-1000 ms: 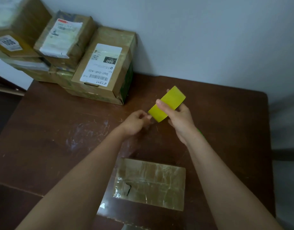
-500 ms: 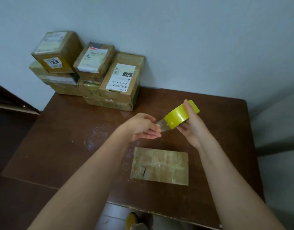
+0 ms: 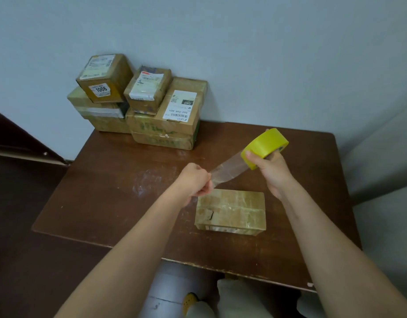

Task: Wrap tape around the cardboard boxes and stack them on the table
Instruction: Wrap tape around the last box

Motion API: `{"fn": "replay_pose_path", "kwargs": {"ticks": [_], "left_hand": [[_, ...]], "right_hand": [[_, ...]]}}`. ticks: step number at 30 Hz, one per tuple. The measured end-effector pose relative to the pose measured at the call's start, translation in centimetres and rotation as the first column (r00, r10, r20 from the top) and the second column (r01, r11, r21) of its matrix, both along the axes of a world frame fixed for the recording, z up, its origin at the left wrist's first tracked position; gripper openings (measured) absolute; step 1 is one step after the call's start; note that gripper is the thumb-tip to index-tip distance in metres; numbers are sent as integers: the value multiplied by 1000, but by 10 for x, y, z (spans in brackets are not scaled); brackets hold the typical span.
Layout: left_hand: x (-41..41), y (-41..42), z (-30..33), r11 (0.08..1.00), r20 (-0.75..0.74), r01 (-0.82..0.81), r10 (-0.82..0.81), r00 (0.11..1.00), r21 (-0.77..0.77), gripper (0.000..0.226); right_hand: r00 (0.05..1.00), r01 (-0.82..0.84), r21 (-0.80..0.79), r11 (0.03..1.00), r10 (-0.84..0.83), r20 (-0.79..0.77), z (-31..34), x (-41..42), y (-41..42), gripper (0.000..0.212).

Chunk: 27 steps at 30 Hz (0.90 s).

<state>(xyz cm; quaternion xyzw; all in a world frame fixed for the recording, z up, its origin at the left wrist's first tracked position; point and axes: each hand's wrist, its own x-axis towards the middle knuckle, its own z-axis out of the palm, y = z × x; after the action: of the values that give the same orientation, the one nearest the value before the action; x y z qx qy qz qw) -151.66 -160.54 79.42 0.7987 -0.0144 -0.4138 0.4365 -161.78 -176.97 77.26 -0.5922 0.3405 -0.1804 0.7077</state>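
A flat cardboard box (image 3: pixel 232 211), glossy with tape, lies on the brown table (image 3: pixel 110 198) just below my hands. My right hand (image 3: pixel 272 171) grips a yellow roll of tape (image 3: pixel 264 146), raised above the table to the box's upper right. A clear strip of tape (image 3: pixel 228 172) stretches from the roll down and left to my left hand (image 3: pixel 195 182), which pinches its free end above the box's left end.
Several taped cardboard boxes (image 3: pixel 140 104) with shipping labels are stacked in the table's far left corner against the grey wall. The table's front edge (image 3: pixel 197 263) runs close to me. A dark floor lies to the left, a yellow shoe (image 3: pixel 189 299) below.
My hands have drawn apart, pulling a length of clear tape off the roll. The roll went up and right. The camera has tilted, so the box now sits further from the table's front edge in view.
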Motion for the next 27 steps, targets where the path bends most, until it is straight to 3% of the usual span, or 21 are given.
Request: {"fn": "replay_pose_path", "kwargs": {"ticks": [5,9,13,17,20,23,27], "left_hand": [[-26,23,-23,980,23,-141,139,990,143,38],[-41,35,-30,969,-31,-228,232,972,93,15],[-38,26,-40,963,54,-269,268,962,-3,20],[-21,-1,-39,986,153,-152,160,975,-62,17],[-7,-12,-36,999,233,25,-17,972,-32,16],[6,-13,-29,976,304,210,-215,928,51,4],[14,-10,-35,955,291,248,-286,913,160,33]], "right_hand": [[989,-100,-41,994,95,-114,-23,0,22,19],[976,-145,-26,989,138,-170,-36,-4,32,26],[983,1,-5,1000,-2,-186,-43,-17,37,22],[958,223,2,975,-219,-183,-51,-37,49,36],[944,312,67,948,-301,-132,-53,-41,47,45],[949,301,13,954,-297,-109,-46,-35,35,29],[972,215,-118,969,-224,-65,-44,-17,33,31]]}}
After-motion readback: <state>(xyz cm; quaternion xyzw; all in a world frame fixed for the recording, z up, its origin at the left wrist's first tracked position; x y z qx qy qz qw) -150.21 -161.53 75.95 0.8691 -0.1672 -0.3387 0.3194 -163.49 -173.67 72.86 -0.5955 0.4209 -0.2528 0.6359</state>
